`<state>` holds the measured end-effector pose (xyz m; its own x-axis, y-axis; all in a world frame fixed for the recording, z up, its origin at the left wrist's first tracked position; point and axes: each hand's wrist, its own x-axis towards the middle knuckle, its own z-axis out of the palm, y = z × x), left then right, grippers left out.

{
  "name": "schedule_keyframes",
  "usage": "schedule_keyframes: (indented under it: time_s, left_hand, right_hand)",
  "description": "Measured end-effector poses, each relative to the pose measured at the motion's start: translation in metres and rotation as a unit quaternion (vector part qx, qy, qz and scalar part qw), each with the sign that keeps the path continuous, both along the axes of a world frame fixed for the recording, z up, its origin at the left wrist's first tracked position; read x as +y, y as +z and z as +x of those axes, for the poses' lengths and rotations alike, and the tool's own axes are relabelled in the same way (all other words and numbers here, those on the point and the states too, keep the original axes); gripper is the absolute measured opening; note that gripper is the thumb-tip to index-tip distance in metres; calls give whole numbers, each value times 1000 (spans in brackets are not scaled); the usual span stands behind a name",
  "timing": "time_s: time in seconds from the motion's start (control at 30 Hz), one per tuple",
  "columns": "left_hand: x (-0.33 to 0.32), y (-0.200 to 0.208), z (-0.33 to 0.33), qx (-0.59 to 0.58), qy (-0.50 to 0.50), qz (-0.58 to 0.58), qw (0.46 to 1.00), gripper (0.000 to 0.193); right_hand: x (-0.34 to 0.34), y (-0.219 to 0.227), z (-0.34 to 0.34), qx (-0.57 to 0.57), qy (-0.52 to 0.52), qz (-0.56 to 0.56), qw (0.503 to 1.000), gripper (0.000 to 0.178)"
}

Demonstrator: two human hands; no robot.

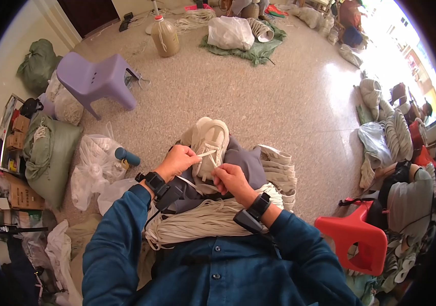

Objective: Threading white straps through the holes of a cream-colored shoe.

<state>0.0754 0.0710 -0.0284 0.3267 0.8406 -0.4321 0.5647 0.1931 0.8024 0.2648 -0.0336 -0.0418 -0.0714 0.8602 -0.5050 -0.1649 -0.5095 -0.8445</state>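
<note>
Speckled floor point(258, 92) cluttered; purple stool point(95, 79) nearby; both hands' grip, left point(177, 160), right point(230, 178), pinches white lace point(206, 153) on shoe point(208, 140).

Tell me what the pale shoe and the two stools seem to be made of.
The cream lace-up shoe held by both hands looks like soft fabric or mesh with a matte finish, though its weave is too small to confirm. The lilac stool and the red stool look like moulded plastic: smooth, one-piece, slightly glossy.
</note>
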Motion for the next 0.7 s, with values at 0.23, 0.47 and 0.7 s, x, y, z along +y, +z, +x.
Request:
schedule_keyframes:
  time_s: [0.23,0.47,0.7]
  left_hand:
    - [12,4,10,20,-67,63,996,29]
    - [15,-7,11,38,-93,225,969,30]
    - [31,-4,-13,71,-142,60,985,25]
  right_hand:
    - [5,-6,-3,-16,7,-9,1000,21]
    - [7,4,8,67,42,-19,997,20]
    - [-4,40,63,70,132,-38,988,23]
